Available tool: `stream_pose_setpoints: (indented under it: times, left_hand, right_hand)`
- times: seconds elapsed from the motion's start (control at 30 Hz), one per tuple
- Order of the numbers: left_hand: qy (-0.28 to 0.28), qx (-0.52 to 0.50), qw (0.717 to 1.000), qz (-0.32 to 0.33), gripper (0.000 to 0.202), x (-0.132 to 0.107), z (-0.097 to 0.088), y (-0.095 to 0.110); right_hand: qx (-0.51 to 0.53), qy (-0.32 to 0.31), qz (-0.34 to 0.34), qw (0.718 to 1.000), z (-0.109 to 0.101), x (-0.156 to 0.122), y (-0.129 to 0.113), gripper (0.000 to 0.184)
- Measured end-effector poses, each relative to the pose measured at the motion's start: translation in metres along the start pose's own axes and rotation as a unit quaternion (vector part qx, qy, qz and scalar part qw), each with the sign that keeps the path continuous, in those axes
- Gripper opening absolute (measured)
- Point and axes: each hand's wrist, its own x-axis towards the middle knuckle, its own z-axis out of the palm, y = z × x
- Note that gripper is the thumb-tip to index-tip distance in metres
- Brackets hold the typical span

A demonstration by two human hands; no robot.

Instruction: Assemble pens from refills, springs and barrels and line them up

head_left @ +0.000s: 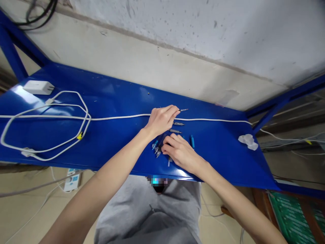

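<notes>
One bit (pixel 183 110) pinched in left hand (pixel 161 119), right hand (pixel 179 152) palm-down.

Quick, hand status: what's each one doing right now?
Left hand: shut on a thin metal bit.
Right hand: resting on loose bits, grip cannot be told.

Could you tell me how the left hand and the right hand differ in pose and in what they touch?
The left hand pinches a thin metal-tipped tool, its tip pointing right; the right hand lies palm down, fingers curled over a cluster of small blue-handled tools, grip unclear. The left hand sits farther back, over the white cable; the right hand is nearer the shelf's front edge. Both are over the blue shelf.
</notes>
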Motion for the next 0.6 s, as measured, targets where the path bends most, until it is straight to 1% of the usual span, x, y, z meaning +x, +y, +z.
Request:
stream_pose_setpoints:
  times: [0.23,0.33,0.47,0.6]
  left_hand:
    - [0.008,0.016,1.000,-0.005,0.035,-0.001,0.000,-0.002]
    - [0.010,0.013,1.000,-0.005,0.033,-0.001,0.001,-0.003]
    - [0.005,0.009,1.000,0.001,0.033,-0.003,0.001,-0.003]
    - [-0.001,0.008,1.000,-0.002,0.033,-0.003,0.000,-0.003]
  right_hand:
    - [-0.060,-0.005,-0.028,0.998,-0.002,0.007,0.002,0.026]
    - [-0.091,-0.004,-0.046,0.995,-0.003,0.008,0.002,0.023]
    - [-0.135,-0.012,-0.086,0.987,-0.009,0.011,0.000,0.017]
    - [-0.154,-0.024,-0.125,0.980,-0.015,0.016,-0.003,0.019]
